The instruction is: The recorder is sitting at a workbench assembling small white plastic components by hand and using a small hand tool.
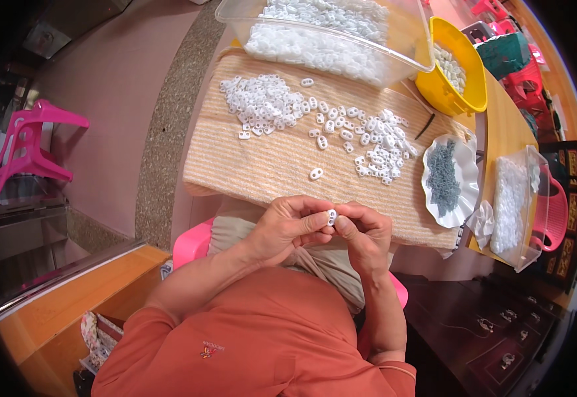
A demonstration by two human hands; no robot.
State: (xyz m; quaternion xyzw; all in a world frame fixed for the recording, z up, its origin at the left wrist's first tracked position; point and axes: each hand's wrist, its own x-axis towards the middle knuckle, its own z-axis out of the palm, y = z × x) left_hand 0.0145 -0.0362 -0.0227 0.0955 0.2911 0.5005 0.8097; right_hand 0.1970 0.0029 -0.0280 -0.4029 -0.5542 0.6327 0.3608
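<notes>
Surface, head view: pale striped cloth (268, 159) covers a small board over the person's lap, with pink floor to the left and a pink stool (27, 149) standing there
Loose parts: small white plastic two-hole pieces lie in a left heap (262, 104) and a right heap (382, 147), with one stray piece (316, 174) nearer the hands
Containers: clear tub (407, 43) of the same white pieces sits at the far edge; yellow bowl (463, 79) beside it; white scalloped dish (463, 192) holding grey bits to the right; another clear box (533, 198) further right
Left hand (287, 228): thumb and fingertips pinch the white piece (331, 216), raised above the lap just short of the cloth edge
Right hand (366, 235): fingers curled, thumb and forefinger pressed to the same piece from the other side
Step in hand: seems to be fitting or checking one piece between both hands; whether a grey bit is in it is too small to tell
Next move calls for: steady pinch and fine fingertip alignment, judging by the piece's smallness
</notes>
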